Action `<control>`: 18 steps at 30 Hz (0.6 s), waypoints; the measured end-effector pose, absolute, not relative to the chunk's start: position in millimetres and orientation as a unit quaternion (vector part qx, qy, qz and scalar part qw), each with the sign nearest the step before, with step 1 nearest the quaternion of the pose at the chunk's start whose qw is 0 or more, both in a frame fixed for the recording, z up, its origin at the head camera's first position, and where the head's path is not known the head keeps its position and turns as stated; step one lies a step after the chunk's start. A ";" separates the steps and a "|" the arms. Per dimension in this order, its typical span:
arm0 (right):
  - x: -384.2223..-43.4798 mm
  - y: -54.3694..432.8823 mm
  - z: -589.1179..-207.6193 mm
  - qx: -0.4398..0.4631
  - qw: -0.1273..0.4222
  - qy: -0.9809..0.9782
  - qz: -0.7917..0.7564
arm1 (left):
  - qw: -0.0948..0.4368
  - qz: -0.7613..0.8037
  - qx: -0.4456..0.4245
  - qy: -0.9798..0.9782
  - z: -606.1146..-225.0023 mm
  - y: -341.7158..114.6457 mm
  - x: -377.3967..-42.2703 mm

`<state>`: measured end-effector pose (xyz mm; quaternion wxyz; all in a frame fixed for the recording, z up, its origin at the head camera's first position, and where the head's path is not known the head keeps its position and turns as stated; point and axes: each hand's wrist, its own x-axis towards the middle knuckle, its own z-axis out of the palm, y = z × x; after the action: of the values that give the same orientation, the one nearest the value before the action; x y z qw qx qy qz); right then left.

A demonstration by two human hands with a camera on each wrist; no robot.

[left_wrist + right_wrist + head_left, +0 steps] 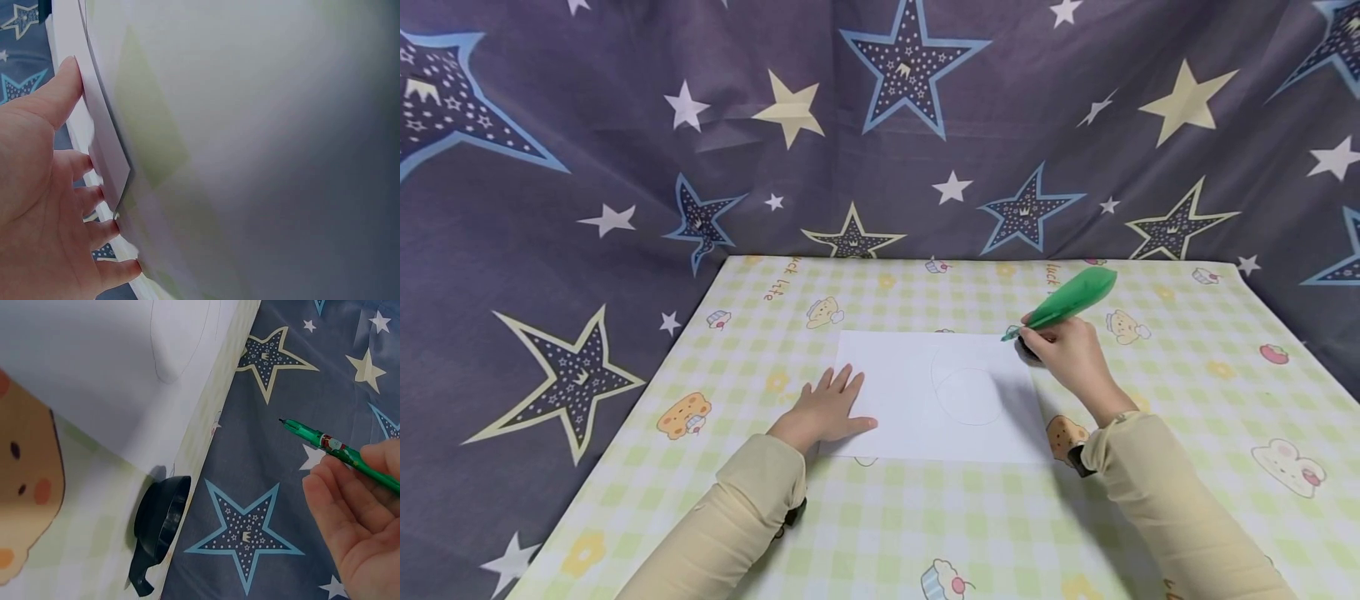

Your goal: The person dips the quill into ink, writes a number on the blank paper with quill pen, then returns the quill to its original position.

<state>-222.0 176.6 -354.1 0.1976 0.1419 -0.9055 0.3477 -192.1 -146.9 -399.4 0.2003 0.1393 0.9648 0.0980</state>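
A white sheet of paper (pixel 895 375) lies on the table, with a thin-lined rounded shape and a longer curve drawn right of its middle. My left hand (pixel 831 410) rests spread on the sheet's left side; in the left wrist view its fingers (pixel 109 272) touch near the paper edge. Above the sheet's far right corner, my right hand (pixel 1078 358) pinches a green pen (pixel 1063 304) topped by a broad leaf-shaped green piece. The right wrist view shows the dark tip of the pen (pixel 337 450) pointing away, clear of the paper.
A small black pan-shaped thing (pixel 159 515) with a short handle sits by the paper's far right corner, partly behind the right hand. A green checked cloth (pixel 880 533) with cartoon prints covers the table. Behind hangs a dark star-patterned curtain (pixel 647 150).
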 end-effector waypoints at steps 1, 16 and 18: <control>-222.1 178.0 -353.9 0.141 0.201 -0.905 0.347 | 0.201 0.098 0.139 0.965 -399.6 -146.9 -192.2; -222.1 194.0 -355.2 0.127 0.208 -0.905 0.350 | 0.203 0.092 0.138 0.965 -400.8 -147.3 -193.2; -222.5 196.2 -356.1 0.125 0.210 -0.905 0.348 | 0.203 0.094 0.138 0.965 -400.8 -147.3 -193.2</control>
<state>-222.5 196.2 -356.1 0.2100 0.1254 -0.9049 0.3483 -193.2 -147.3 -400.8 0.2035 0.1378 0.9648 0.0939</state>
